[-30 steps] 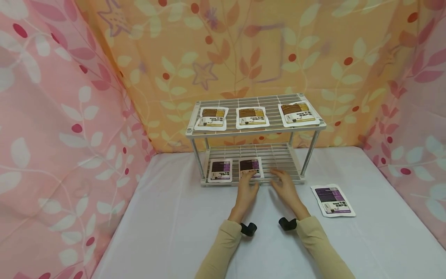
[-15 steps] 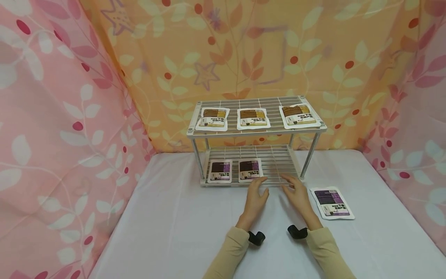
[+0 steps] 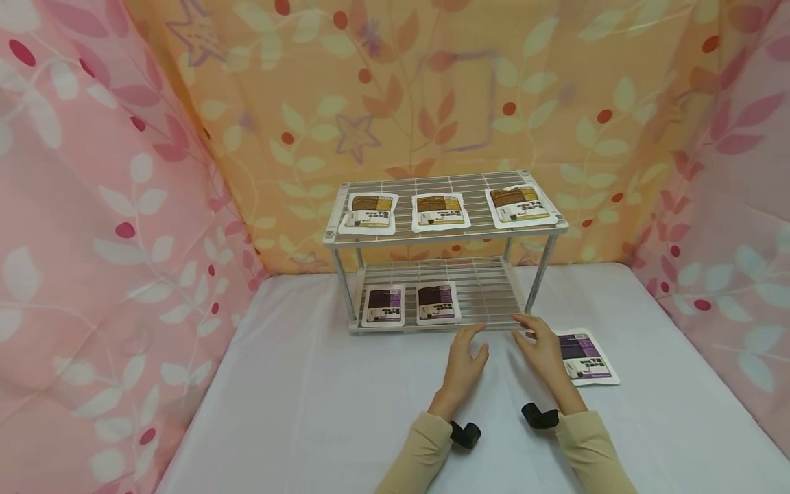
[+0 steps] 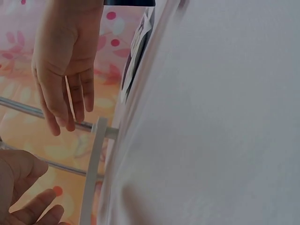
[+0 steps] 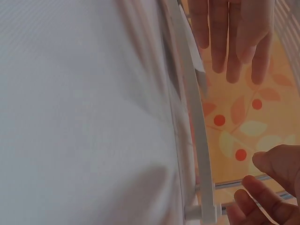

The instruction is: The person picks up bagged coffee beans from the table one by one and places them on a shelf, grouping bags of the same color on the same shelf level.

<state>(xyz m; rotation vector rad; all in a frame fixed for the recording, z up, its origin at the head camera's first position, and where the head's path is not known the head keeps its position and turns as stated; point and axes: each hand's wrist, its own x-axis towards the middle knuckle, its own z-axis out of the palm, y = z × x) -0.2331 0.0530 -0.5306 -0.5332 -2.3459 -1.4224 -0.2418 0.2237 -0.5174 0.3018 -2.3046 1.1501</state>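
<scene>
My left hand (image 3: 461,363) hovers in front of the rack's lower front edge, fingers relaxed and holding nothing. To its right, my right hand (image 3: 544,353) is likewise empty, its forearm and palm side overlapping a purple-and-white pouch (image 3: 588,358) that lies on the table. Two more purple pouches, a left one (image 3: 384,306) and a middle one (image 3: 437,303), lie side by side on the lower shelf (image 3: 487,295). In the left wrist view the right hand (image 4: 65,61) hangs with straight fingers near a rack post; the right wrist view shows the left hand (image 5: 234,33) with loose fingers too.
A white two-tier wire rack (image 3: 444,237) stands at the back of the white-covered table (image 3: 296,398). On its top shelf lie three brown-and-yellow pouches: left (image 3: 370,213), middle (image 3: 441,211) and right (image 3: 520,206). Floral cloth (image 3: 407,89) encloses the back and sides.
Both hands have drawn back from the lower shelf and shifted right, leaving the middle purple pouch uncovered. The right hand now overlaps the pouch on the table in the head view.
</scene>
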